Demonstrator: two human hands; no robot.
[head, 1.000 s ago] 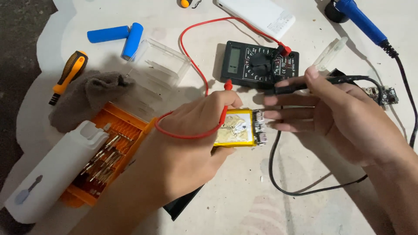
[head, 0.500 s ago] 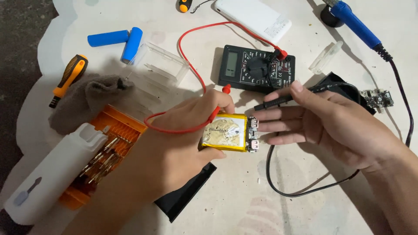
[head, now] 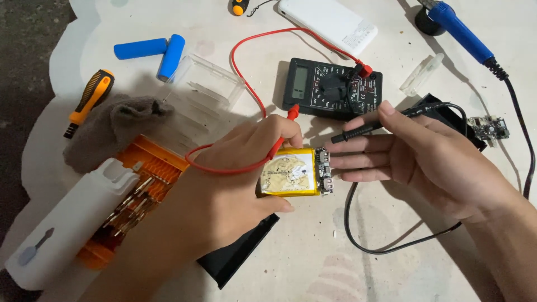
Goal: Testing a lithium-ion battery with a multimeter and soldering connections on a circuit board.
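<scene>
Nearest the camera, a white plastic case lid with a grey screwdriver mark (head: 70, 223) lies tilted over an orange plastic tray of metal screwdriver bits (head: 140, 193). A flat black plastic piece (head: 238, 254) lies beneath the left wrist.

The left hand (head: 229, 190) is curled closed: its thumb and lower fingers steady the flat yellow-wrapped battery pouch with a small circuit board on its right edge (head: 293, 176), which lies on the pale tabletop (head: 313, 263) between the two hands, while its upper fingers pinch the red multimeter probe (head: 282, 128), tip angled down towards the pouch. The red lead (head: 240, 67) loops round the hand and runs up to the meter.

The right hand (head: 425, 162) is mostly open, fingers stretched flat towards the circuit board, thumb and forefinger pinching the black multimeter probe (head: 358, 131), which lies almost level just above the board. Its black cable (head: 363, 235) curves under the palm.

Further off sit a crumpled brown cloth (head: 112, 128), an orange-and-black screwdriver (head: 89, 100), a clear plastic box (head: 198, 103) and the black digital multimeter (head: 333, 89). A bare green circuit board (head: 489, 127) lies to the right.

Farthest away are two blue cylindrical cells (head: 154, 49), a white rectangular power bank (head: 330, 22) and a blue-handled soldering iron (head: 461, 33).
</scene>
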